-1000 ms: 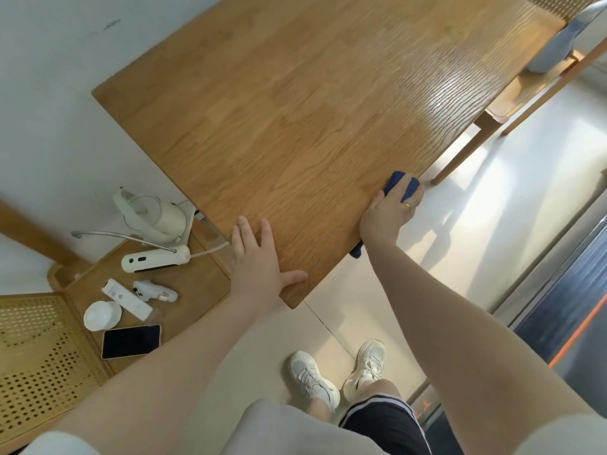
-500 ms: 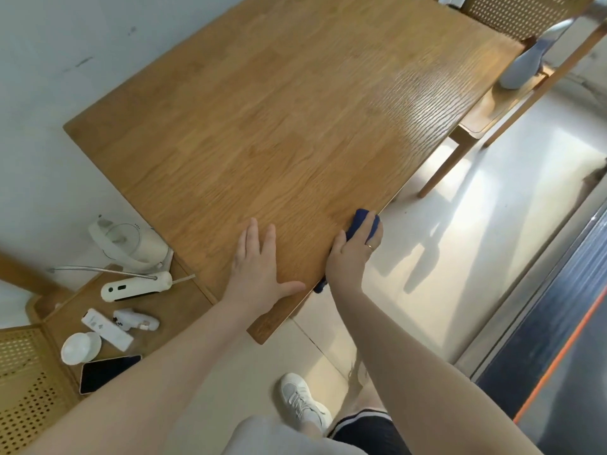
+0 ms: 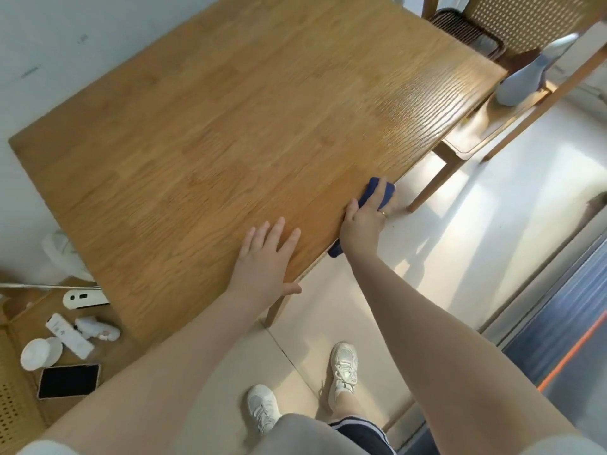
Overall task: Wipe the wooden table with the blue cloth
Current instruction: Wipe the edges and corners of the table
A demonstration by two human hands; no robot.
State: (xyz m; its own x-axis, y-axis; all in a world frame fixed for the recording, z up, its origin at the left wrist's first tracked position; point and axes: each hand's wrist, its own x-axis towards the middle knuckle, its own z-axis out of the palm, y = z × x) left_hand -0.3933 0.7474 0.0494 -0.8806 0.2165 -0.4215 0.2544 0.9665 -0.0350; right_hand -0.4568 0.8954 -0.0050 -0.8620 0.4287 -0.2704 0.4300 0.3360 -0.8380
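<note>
- Cloth-wiping along the wooden table [image 3: 230, 133] edge reverses: my right hand [image 3: 363, 221], grasping the blue cloth [image 3: 377, 192], now pushes away again.
- Beside it, my left hand [image 3: 266, 257] stays flat, empty, bracing.

Blue cloth [image 3: 377, 192] over wooden table [image 3: 230, 133] edge

Wooden table [image 3: 230, 126], blue cloth [image 3: 377, 192] on its right edge, left hand [image 3: 266, 254] flat
</note>
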